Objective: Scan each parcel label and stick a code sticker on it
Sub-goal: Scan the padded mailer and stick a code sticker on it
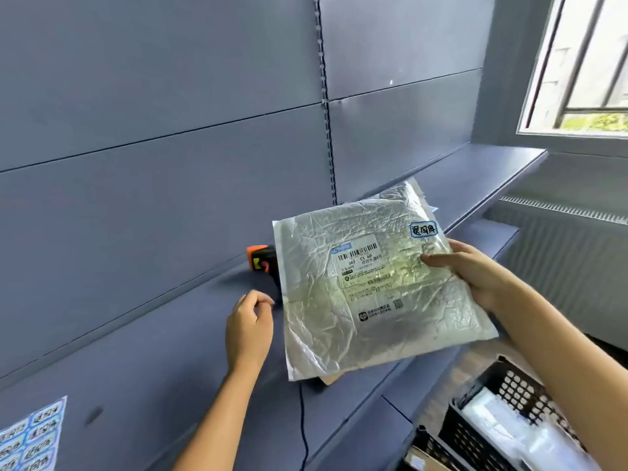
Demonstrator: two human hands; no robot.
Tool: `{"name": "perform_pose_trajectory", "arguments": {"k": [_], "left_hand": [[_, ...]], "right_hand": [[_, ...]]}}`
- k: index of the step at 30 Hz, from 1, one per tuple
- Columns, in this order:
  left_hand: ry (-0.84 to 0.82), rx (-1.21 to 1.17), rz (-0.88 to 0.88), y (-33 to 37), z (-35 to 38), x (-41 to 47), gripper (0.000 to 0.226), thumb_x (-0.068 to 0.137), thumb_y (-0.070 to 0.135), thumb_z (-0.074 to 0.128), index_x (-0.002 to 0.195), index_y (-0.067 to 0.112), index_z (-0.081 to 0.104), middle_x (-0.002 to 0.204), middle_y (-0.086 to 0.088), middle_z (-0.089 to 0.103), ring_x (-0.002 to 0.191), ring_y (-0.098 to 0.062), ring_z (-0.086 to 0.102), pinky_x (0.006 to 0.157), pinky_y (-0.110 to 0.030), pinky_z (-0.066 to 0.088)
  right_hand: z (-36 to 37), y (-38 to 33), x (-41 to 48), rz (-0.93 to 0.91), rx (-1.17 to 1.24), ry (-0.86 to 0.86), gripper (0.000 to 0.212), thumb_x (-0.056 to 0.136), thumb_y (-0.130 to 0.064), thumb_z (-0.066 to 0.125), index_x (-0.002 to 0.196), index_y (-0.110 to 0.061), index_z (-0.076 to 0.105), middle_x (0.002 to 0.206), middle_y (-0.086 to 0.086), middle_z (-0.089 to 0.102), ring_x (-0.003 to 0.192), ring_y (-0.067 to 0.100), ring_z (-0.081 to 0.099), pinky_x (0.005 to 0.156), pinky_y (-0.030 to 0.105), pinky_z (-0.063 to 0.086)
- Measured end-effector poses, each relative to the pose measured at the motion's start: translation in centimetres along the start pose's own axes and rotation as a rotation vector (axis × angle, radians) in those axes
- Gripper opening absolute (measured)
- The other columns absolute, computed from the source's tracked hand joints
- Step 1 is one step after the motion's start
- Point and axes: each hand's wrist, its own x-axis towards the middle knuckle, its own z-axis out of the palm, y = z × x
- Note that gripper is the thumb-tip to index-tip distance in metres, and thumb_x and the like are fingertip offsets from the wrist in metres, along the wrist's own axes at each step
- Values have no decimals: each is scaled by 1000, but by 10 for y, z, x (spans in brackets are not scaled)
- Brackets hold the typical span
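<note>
My right hand grips the right edge of a flat silver parcel, thumb on top, holding it above the shelf. Its white shipping label with a barcode faces up, and a blue-edged code sticker sits at its top right corner. An orange and black barcode scanner lies on the shelf behind the parcel's left edge, partly hidden. My left hand hovers just left of the parcel, near the scanner, fingers loosely curled and holding nothing. A sheet of code stickers lies at the bottom left.
The grey-blue shelf runs along a panelled back wall. A black cable trails down from under the parcel. A black perforated crate holding more parcels stands at the bottom right. A window is at the top right.
</note>
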Motion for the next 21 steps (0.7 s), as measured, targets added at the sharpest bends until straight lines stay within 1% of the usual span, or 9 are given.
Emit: {"name": "perform_pose_trajectory", "arguments": {"k": [1,3,7,9,11,13,14,18,21], "left_hand": [[-26,-7,24,11,12,-7,24,89,5,46,78,21,61,88,4,63,80,-19,56,64,-29,39],[-79,-5,70,38,45,-31,24,88,5,47,76,21,60,88,3,63,80,-19,56,66,-30,41],[-227,-7,41,82,124,-91,29,87,7,48,70,29,56,82,0,65,75,-24,57,64,-32,43],[-306,-3,52,105,164,-121,26,85,7,48,71,26,59,78,1,65,75,-25,57,65,-34,46],[-366,0,66,128,197,-148,23,86,7,47,73,20,61,76,2,63,73,-24,56,59,-31,41],[-439,21,74,149,227,-177,23,87,7,46,75,18,61,76,1,62,71,-22,54,56,-28,36],[-476,20,84,160,242,-190,23,88,7,46,75,19,61,77,1,62,71,-21,54,56,-28,36],[-617,38,115,201,292,-228,23,89,10,46,76,20,61,80,2,63,72,-20,53,54,-26,33],[-675,71,190,232,321,-243,21,88,12,46,80,17,65,81,2,64,75,-21,54,59,-27,35]], "right_hand": [[-20,2,-10,-1,23,25,26,86,2,56,107,-11,64,93,14,72,75,31,70,70,46,58],[-71,8,-41,5,76,92,26,86,2,55,105,-13,64,92,13,73,74,30,71,66,45,59],[-180,20,-107,41,142,208,23,89,1,51,105,-12,61,87,12,72,69,28,71,57,42,58],[-233,28,-140,47,155,268,22,90,2,49,104,-12,60,83,10,73,66,26,71,53,39,57],[-276,34,-169,49,156,310,24,89,2,49,107,-11,59,85,10,73,69,27,71,55,40,58],[-313,40,-198,56,160,349,30,85,0,52,113,-11,59,92,12,72,74,29,71,62,44,59],[-330,42,-212,62,174,373,34,83,-2,54,116,-11,59,96,13,72,76,30,71,65,45,59],[-384,48,-258,73,228,446,43,79,-5,56,122,-10,56,106,17,69,81,32,71,65,43,59],[-409,58,-282,78,264,481,55,72,-4,67,126,-9,54,112,20,66,84,34,70,66,45,59]]}}
